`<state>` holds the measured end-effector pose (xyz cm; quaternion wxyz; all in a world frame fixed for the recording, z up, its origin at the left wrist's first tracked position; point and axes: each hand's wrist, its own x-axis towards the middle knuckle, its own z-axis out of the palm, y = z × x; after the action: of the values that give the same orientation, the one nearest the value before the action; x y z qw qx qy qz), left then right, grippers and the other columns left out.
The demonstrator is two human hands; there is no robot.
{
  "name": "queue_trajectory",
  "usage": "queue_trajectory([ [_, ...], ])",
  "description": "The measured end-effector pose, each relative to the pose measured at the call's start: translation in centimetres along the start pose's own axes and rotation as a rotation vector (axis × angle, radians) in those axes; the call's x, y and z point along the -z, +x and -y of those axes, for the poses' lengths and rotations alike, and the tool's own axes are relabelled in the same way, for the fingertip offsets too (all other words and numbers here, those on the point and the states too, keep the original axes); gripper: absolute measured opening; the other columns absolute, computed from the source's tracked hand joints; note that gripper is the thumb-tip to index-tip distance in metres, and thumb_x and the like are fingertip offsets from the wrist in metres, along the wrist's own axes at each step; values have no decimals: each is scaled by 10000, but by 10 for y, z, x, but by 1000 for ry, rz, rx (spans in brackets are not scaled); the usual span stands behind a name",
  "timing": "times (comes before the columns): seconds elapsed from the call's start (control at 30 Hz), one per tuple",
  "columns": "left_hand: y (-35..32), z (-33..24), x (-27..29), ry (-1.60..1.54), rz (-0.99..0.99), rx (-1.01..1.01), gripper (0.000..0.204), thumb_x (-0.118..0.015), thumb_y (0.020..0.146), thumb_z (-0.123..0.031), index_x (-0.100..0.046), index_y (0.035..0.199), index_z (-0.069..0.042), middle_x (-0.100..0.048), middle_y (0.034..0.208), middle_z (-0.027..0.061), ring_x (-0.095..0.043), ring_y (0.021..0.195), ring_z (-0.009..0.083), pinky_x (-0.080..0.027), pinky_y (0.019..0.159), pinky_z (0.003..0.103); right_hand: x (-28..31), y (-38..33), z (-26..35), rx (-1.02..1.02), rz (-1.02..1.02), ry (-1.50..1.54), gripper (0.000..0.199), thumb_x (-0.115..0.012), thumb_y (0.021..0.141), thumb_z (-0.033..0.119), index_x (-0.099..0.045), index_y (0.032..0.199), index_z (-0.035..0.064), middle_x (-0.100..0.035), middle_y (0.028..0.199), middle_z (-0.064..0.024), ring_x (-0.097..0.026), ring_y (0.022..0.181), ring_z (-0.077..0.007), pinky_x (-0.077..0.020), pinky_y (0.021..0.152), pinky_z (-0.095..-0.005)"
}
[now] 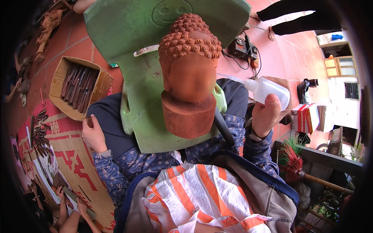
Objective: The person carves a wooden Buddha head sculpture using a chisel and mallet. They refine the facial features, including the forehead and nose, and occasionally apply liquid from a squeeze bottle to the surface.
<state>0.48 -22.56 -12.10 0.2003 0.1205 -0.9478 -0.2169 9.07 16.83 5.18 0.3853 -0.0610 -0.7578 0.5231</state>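
A reddish-brown carved wooden Buddha head [189,42] with curled hair stands upright on its block-like base, on a green plastic chair [145,105] in front of me. My right hand [266,116] is wrapped round a translucent white squeeze bottle [272,93]. The bottle is tilted, its thin nozzle pointing left toward the carving without touching it. My left hand [93,135] rests by my left knee, close to the cardboard box. Its thumb and fingers are curled together around a small brown thing, mostly hidden, that I cannot make out.
A cardboard box [57,83] of chisel-like tools [79,87] stands at left. More tools [40,134] lie on a patterned mat [74,163], where another person's hands [62,196] work. A corded device [239,47] sits behind the chair; a red-and-white box [305,118] and broom [293,161] are at right.
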Motion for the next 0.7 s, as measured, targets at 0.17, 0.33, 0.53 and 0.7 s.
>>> queue_trajectory([
  [0.17,0,0,0,-4,1,-1,286,-617,874,-291,-638,802,-15,-655,699,164,-645,645,355,-481,564,432,-1,0,2,-22,-2,33,442,-722,756,341,-602,924,-49,-627,777,-67,-598,685,-118,-481,620,-243],
  [0.33,0,-2,1,26,0,0,283,-614,876,-291,-636,798,-19,-653,690,159,-644,640,354,-481,561,432,-1,1,-3,6,-18,30,440,-728,753,334,-605,927,-51,-624,777,-57,-586,688,-104,-471,618,-232],
  [0.53,0,-2,1,18,-19,-20,289,-612,877,-296,-632,793,-20,-651,686,158,-643,634,353,-477,558,432,-1,1,-5,14,-41,43,438,-731,754,330,-606,931,-50,-622,776,-55,-576,683,-95,-462,611,-227],
  [0.7,0,-1,1,5,-1,-2,291,-610,879,-296,-629,793,-18,-650,687,158,-640,633,351,-473,559,432,-2,1,0,-24,-19,78,429,-725,747,318,-606,929,-52,-620,779,-59,-583,691,-105,-464,624,-228],
])
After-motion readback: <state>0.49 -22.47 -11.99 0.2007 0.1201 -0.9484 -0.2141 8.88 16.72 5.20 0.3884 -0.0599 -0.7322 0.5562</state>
